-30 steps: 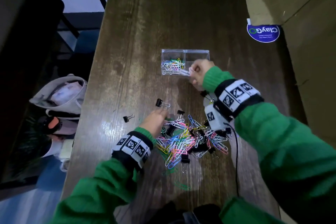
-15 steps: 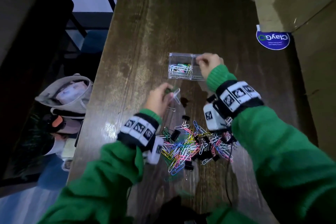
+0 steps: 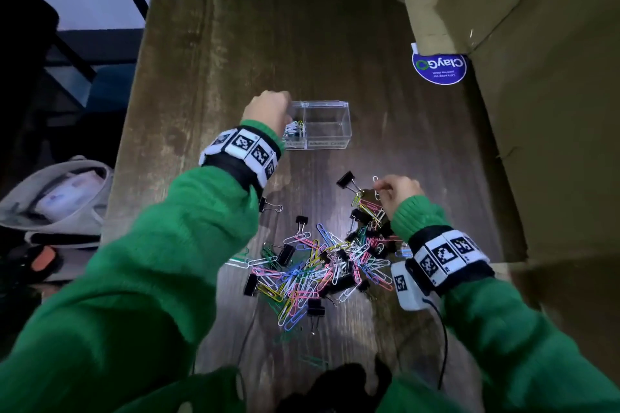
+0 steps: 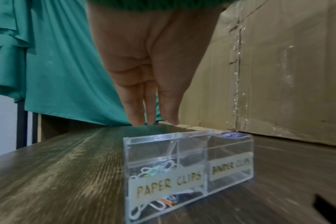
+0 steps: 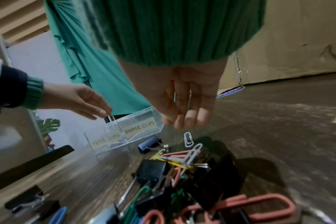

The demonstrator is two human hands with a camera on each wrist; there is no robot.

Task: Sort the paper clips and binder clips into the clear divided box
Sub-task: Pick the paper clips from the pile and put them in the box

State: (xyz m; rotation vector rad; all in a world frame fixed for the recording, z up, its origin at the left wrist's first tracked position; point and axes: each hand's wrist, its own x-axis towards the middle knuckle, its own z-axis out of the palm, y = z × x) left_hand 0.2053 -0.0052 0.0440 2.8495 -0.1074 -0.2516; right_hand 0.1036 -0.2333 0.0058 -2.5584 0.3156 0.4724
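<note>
The clear divided box [image 3: 330, 126] stands mid-table, labelled PAPER CLIPS and BINDER CLIPS [image 4: 230, 166]. Coloured paper clips [image 3: 295, 131] lie in its left compartment; I see nothing in the right one. My left hand [image 3: 268, 111] hovers over the left compartment, fingers [image 4: 138, 109] straight and holding nothing. A mixed pile [image 3: 318, 265] of paper clips and black binder clips lies nearer me. My right hand [image 3: 399, 191] hangs at the pile's far edge, its fingers [image 5: 184, 119] relaxed just above a white paper clip [image 5: 188, 139]. A black binder clip [image 3: 345, 179] lies just left of that hand.
A large cardboard box [image 3: 536, 111] walls the table's right side, with a round blue sticker [image 3: 439, 67] at its foot. Two stray binder clips [image 3: 268, 204] lie left of the pile. A grey bag [image 3: 57, 198] sits beyond the table's left edge.
My left hand has travelled from the pile up to the box's left compartment and now holds nothing. My right hand has come back from the box to the pile's far edge.
</note>
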